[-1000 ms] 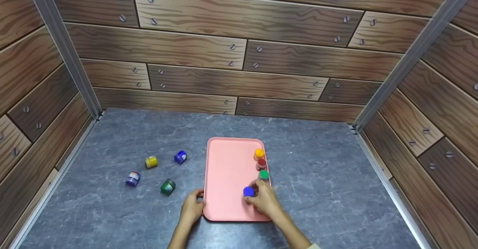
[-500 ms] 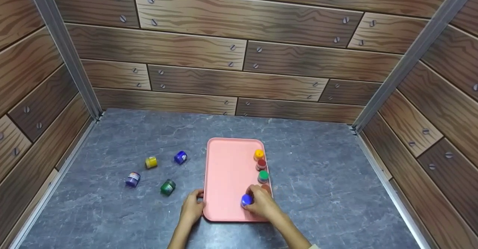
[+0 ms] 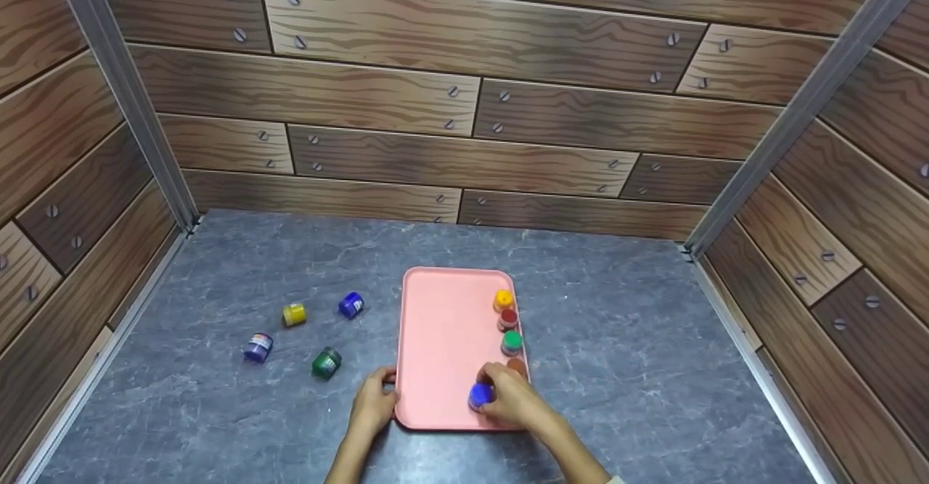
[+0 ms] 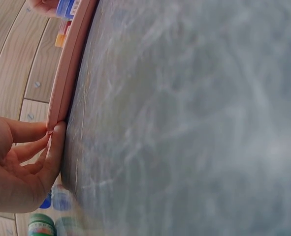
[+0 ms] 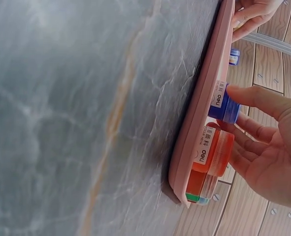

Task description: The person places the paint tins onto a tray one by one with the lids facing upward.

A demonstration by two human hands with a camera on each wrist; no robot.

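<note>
A: State of the right hand [image 3: 512, 397]?

B: Grasping. Blue jar [image 3: 478, 398] pinched near the lid between thumb and fingers. Location: on the pink tray [image 3: 443, 339], at 5 o'clock, taking tray centre as pivot and back wall [image 3: 377, 99] as 12.

A: Reason for gripping high?

B: Probably to keep the jar upright and the base unobstructed. Contact with the tray floor: cannot tell; base hidden behind the rim in the right wrist view.

A: Left hand [image 3: 374, 402]?

B: At 8 o'clock, pinching the tray rim. Likely purpose: preventing the tray from sliding.

A: Appearance of the held jar?

B: Short, cylindrical, blue throughout, lid uppermost. White label with barcode and "deli" lettering, facing outward past the rim.

A: Next outward?

B: Upright along the rim, 1 to 4 o'clock: orange jar [image 3: 503, 300], dark red jar [image 3: 507, 320], green-lidded jar [image 3: 512, 342], brown-lidded jar [image 3: 516, 366], the last partly covered by the right hand. Rim apparently serving as alignment guide.

A: Beyond the tray?

B: Lying sideways on the tabletop [image 3: 617, 339], 9 to 10 o'clock: dark green jar [image 3: 326, 363], second blue jar [image 3: 351, 305], yellow jar [image 3: 294, 315], purple jar [image 3: 258, 348]. Unsupported, therefore liable to roll if bumped.
</note>
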